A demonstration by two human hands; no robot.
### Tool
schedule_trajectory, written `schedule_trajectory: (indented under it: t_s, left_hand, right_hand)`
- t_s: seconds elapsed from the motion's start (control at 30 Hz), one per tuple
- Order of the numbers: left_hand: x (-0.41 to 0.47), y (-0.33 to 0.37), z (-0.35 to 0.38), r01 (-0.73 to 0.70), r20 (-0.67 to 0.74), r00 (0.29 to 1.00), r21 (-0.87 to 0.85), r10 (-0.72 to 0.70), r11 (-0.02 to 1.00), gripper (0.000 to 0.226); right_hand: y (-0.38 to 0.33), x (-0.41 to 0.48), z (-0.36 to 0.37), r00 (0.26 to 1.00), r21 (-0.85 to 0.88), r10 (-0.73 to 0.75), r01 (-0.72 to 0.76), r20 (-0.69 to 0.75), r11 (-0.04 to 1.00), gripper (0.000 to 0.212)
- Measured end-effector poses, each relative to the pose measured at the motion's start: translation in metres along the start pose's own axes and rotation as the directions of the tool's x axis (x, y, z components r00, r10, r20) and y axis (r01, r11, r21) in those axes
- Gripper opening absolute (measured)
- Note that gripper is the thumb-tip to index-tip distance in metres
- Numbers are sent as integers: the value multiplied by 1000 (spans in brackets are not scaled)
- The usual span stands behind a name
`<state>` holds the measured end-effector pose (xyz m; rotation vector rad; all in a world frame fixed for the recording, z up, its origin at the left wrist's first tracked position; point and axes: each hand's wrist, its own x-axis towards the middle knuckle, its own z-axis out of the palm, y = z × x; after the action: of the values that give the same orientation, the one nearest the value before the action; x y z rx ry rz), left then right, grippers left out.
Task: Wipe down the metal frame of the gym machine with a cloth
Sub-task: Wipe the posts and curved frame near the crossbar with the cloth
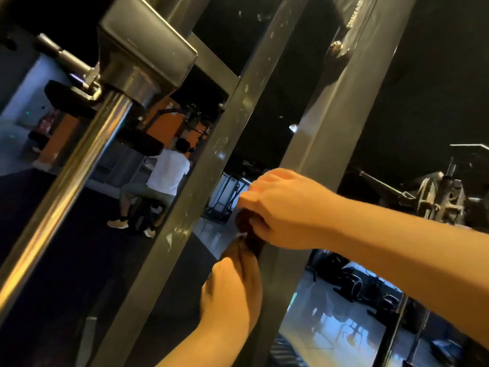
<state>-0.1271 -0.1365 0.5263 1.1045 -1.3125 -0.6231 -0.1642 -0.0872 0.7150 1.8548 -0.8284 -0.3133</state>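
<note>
Bottom centre: left hand (232, 295) reaching up, fingers curled and pinching the lower end of a dark brown cloth (247, 235). Just above, entering from the right edge: right hand (280, 207), fingers bunched around the cloth's upper end, thumb on top. Cloth pulled short between the two hands, in the gap between two slanted grey uprights of the metal frame (325, 128), right beside the left edge of the right-hand one; touching the metal or not, cannot tell. Left of the hands, the other upright (201, 181), scuffed and paint-chipped along its face. Further left, a shiny chrome rod (66, 186) running from lower left up into a dark grey block (148, 49) at upper left. Beyond, centre left: a seated person (166, 176) in a white shirt, back turned, among orange machines (158, 120). Far right, blurred: more dark gym equipment (436, 197)
</note>
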Motion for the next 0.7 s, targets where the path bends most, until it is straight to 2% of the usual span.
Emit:
schedule_trajectory:
  t_s: [0.1,0.17,0.23,0.27,0.33,0.37,0.4,0.43,0.47,0.5,0.53,0.57,0.6,0.63,0.67,0.7]
  left_hand:
    - [-9,-1,-11,-14,-26,1000,-152,10,988,25]
    - [-16,-1,-17,8,-8,1000,-300,-11,954,33]
    - [-20,-7,-15,53,18,999,-457,-51,888,36]
    - [-20,-15,-10,80,32,997,-573,-76,816,34]
    - [-23,-22,-8,148,92,988,-804,-125,577,32]
    - [-26,-26,-8,114,75,993,-846,-97,521,42]
    - [-28,-26,-9,32,17,999,-863,-34,505,55]
    - [-30,-23,-11,-55,-50,998,-860,24,508,62]
    - [-30,-15,-16,-137,-111,990,-849,81,510,61]
    - [-29,-6,-22,-184,-129,981,-850,145,493,57]
    - [-23,2,-23,-192,-110,975,-860,196,473,52]
    - [-20,10,-25,-189,-85,970,-854,228,485,46]
    - [-16,13,-22,-210,-82,964,-819,252,534,42]
    - [-15,15,-20,-256,-86,953,-736,289,626,41]
    - [-15,9,-13,-316,-112,941,-633,321,706,40]
    - [-18,1,-7,-360,-158,932,-518,326,776,39]
  right_hand:
    - [30,0,-7,989,-125,76,-92,-123,988,62]
    - [36,-1,-8,975,-183,166,-192,-151,964,65]
    - [14,-3,-1,976,-168,175,-196,-132,966,59]
    - [-3,-7,7,984,-157,145,-159,-102,975,50]
    - [-39,-13,23,996,-104,72,-78,-57,992,33]
    - [-54,-15,29,998,-79,29,-33,-48,996,30]
    - [-64,-16,31,1000,-18,-11,11,-5,1000,31]
    - [-67,-16,30,996,119,-39,29,79,992,35]
    - [-65,-15,21,978,343,-73,2,193,939,42]
    - [-57,-15,10,954,565,-109,-73,281,822,50]
    - [-44,-14,-1,946,712,-111,-149,305,686,59]
    - [-30,-15,-5,958,782,-72,-183,278,596,67]
    - [-19,-17,-10,977,769,-15,-160,215,619,69]
    - [-9,-20,-8,994,652,9,-77,107,755,66]
    - [-4,-21,0,1000,400,-20,13,12,916,57]
    - [-1,-21,10,996,124,-80,84,-34,989,52]
